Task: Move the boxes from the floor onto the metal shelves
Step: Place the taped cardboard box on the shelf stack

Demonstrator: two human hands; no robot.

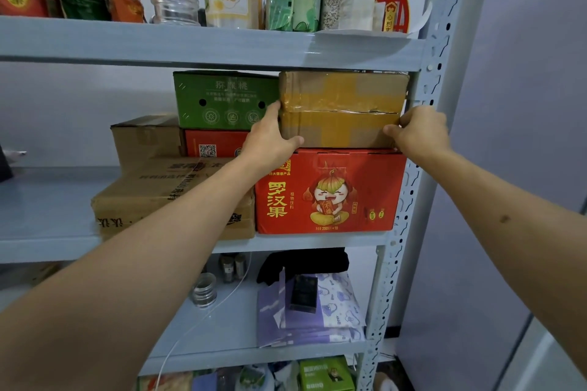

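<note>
A brown cardboard box [341, 109] sealed with yellow tape sits on top of a red drinks box [328, 192] on the middle metal shelf [47, 216]. My left hand [270, 138] grips the brown box's left edge, thumb across its front. My right hand [419, 128] holds its right edge, fingers curled round the corner beside the shelf post. A green box [222, 100] stands to the left on a smaller red box [214, 143]. Two plain brown boxes [165, 190] lie further left.
The upper shelf [190, 43] just above the brown box carries jars, bags and packets. The perforated grey post [409, 200] stands right of the boxes. Lower shelves hold purple bags, small jars and a green box [325, 374]. A grey wall is on the right.
</note>
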